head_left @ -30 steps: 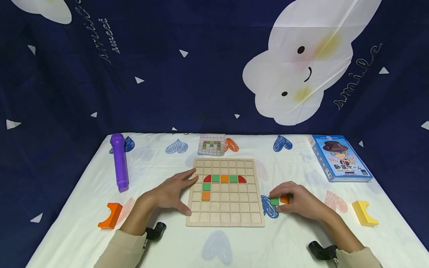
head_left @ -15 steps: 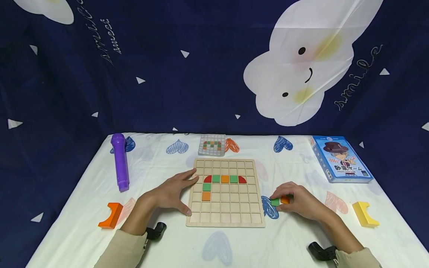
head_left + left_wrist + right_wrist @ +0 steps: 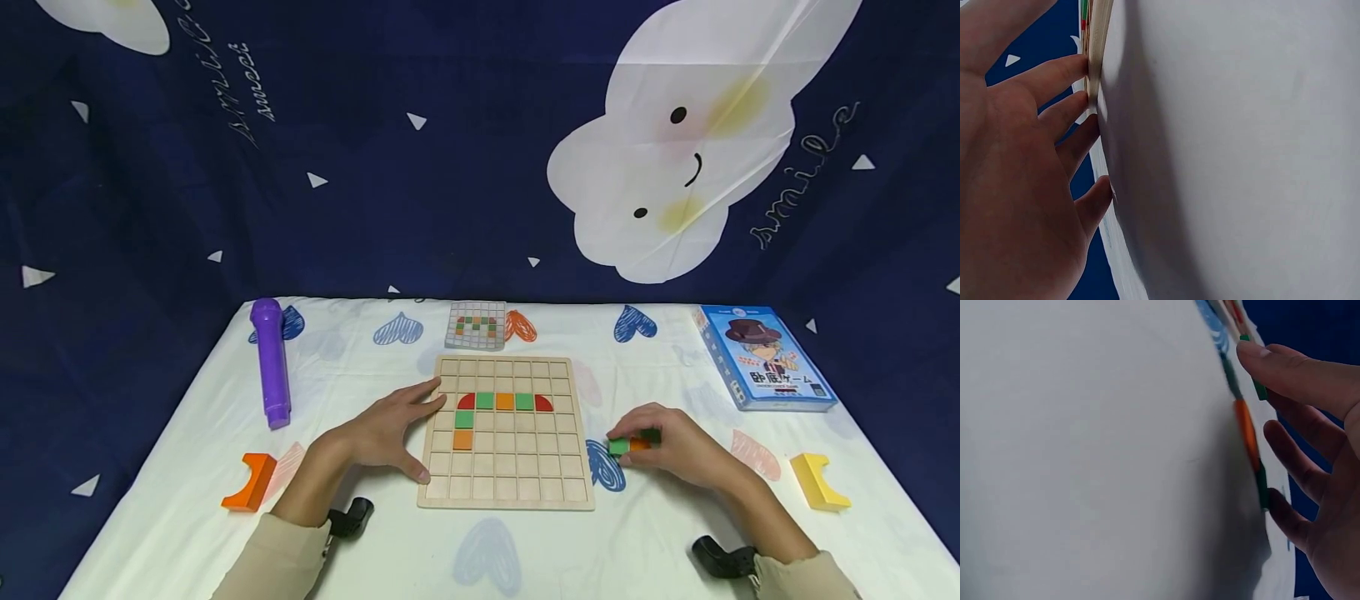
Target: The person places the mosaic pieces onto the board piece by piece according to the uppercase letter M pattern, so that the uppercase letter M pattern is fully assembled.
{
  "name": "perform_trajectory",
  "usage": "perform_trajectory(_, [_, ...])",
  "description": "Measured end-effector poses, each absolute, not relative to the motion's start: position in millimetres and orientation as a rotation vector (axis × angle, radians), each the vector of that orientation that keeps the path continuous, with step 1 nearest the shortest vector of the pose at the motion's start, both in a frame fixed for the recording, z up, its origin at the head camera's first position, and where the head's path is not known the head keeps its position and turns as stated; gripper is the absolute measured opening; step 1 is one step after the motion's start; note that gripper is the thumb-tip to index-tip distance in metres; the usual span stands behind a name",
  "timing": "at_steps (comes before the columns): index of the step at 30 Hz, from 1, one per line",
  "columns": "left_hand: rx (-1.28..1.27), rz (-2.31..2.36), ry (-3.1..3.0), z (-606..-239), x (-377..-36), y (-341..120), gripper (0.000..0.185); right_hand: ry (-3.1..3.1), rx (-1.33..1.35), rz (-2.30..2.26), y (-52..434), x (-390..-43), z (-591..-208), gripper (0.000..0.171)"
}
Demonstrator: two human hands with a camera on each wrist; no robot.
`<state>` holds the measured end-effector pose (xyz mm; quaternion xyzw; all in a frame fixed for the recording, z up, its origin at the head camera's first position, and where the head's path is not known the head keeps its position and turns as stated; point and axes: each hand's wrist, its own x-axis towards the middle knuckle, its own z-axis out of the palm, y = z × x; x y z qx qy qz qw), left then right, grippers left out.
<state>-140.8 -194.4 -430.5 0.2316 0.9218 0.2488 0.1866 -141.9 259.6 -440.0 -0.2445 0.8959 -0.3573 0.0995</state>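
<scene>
My right hand [image 3: 678, 446] pinches a green tile [image 3: 619, 447] between thumb and fingers, just right of the board. In the right wrist view the held green tile [image 3: 1261, 389] is tilted and off the cloth. Under that hand lie an orange tile [image 3: 1246, 428] and another green tile [image 3: 1262, 487]. My left hand [image 3: 378, 433] is spread at the left edge of the wooden grid board [image 3: 504, 492], fingertips and thumb touching its side. On the board, red quarter-round pieces [image 3: 543, 403] end a row of green and orange squares; a green and an orange square [image 3: 463, 439] run down the left.
Behind the board lies a small pattern card [image 3: 476, 325]. A purple microphone-shaped object [image 3: 272, 362] and an orange arch block [image 3: 250, 483] lie left. At right are a blue game box [image 3: 772, 358] and a yellow arch block [image 3: 819, 482]. A dark blue curtain [image 3: 375, 208] hangs behind.
My right hand has risen slightly, with the green tile coming up off the cloth between its fingers. The left hand and the pieces on the board have stayed put.
</scene>
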Motion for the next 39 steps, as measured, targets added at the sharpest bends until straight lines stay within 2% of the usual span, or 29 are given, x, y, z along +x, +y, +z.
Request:
perform_trajectory(9, [0.654, 0.702, 2.593, -429, -140, -193, 0.115, 2.707, -0.686, -1.037, 254, -149, -432, 0.029])
perform_trajectory(22, [0.626, 0.702, 2.592, -431, -140, -193, 0.116, 2.600, -0.800, -1.196, 232, -158, -437, 0.024])
perform_trajectory(39, [0.638, 0.688, 2.596, -429, -140, -194, 0.115, 2.511, -0.835, -1.240, 177, -170, -434, 0.021])
